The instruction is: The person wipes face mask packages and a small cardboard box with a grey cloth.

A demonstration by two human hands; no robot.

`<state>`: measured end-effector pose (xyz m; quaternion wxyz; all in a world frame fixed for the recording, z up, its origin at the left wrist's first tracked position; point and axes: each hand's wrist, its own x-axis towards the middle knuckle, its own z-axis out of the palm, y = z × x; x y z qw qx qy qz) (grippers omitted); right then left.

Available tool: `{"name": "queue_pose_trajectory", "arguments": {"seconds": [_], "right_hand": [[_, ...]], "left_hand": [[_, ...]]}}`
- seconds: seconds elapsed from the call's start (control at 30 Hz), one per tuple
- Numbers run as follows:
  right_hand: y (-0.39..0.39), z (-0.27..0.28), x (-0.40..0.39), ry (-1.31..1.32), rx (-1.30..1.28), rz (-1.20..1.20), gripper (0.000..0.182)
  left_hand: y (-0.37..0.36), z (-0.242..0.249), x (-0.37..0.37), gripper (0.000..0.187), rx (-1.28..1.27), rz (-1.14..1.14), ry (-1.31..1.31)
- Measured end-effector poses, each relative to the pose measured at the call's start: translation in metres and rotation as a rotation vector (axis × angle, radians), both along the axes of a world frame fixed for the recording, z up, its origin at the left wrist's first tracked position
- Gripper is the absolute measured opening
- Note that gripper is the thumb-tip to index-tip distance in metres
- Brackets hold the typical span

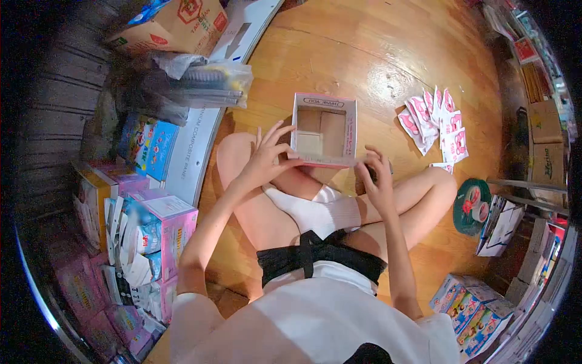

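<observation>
An open-topped cardboard box [324, 100] stands on the wooden floor before my crossed legs, "THANK YOU" printed on its far inner wall. I can see down to its bare bottom. My left hand [270, 155] grips the box's near left corner, fingertips on the left side and near rim. Just off the near right corner, my right hand [377, 179] has its fingers curled; something dark shows between them, too shaded to name. To the right on the floor lie several white packets [424, 115] with pink print.
Pink cartons and blue packs [170, 227] are stacked at my left. A white panel [194, 145] runs along that side, with plastic-wrapped goods [212, 85] and a brown carton [188, 24] farther off. A green roll [473, 206], printed boxes [476, 312] and a loaded shelf [545, 142] line the right.
</observation>
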<state>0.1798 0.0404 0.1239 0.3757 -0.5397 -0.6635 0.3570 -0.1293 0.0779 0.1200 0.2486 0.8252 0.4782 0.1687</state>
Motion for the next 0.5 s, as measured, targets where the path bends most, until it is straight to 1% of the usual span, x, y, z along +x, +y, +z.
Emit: {"name": "queue_pose_trajectory", "arguments": {"seconds": [0.07, 0.1, 0.17, 0.2, 0.23, 0.27, 0.33, 0.37, 0.47, 0.5], "right_hand": [[0.011, -0.011, -0.007, -0.004, 0.059, -0.072, 0.023], [0.015, -0.017, -0.012, -0.011, 0.038, -0.118, 0.026], [0.019, -0.025, -0.021, -0.027, -0.011, -0.208, 0.032], [0.021, -0.024, -0.027, -0.091, 0.095, -0.221, 0.037], [0.022, -0.021, -0.034, -0.157, 0.203, -0.233, 0.043], [0.023, -0.020, -0.037, -0.223, 0.311, -0.243, 0.049], [0.021, -0.024, -0.036, -0.657, 0.457, -0.043, 0.059], [0.018, -0.025, -0.036, -0.872, 0.525, 0.059, 0.064], [-0.004, 0.000, -0.052, -0.731, 0.214, 0.285, 0.065], [-0.007, 0.000, -0.055, -0.779, 0.238, 0.267, 0.058]], "left_hand": [[0.001, -0.003, 0.008, 0.047, -0.017, 0.138, -0.126], [0.000, -0.004, 0.013, 0.048, -0.027, 0.211, -0.188], [-0.011, 0.007, 0.033, 0.052, 0.113, 0.401, -0.356], [-0.015, 0.011, 0.039, 0.053, 0.185, 0.497, -0.444], [-0.016, 0.001, 0.036, 0.061, 0.301, 0.396, -0.313], [-0.018, -0.011, 0.034, 0.064, 0.353, 0.260, -0.142], [-0.017, -0.010, 0.032, 0.069, 0.445, -0.020, 0.204], [-0.024, -0.009, 0.034, 0.065, 0.261, 0.034, 0.054], [-0.025, -0.006, 0.029, 0.052, 0.323, -0.051, 0.166], [-0.024, -0.012, 0.027, 0.052, 0.333, -0.073, 0.179]]}}
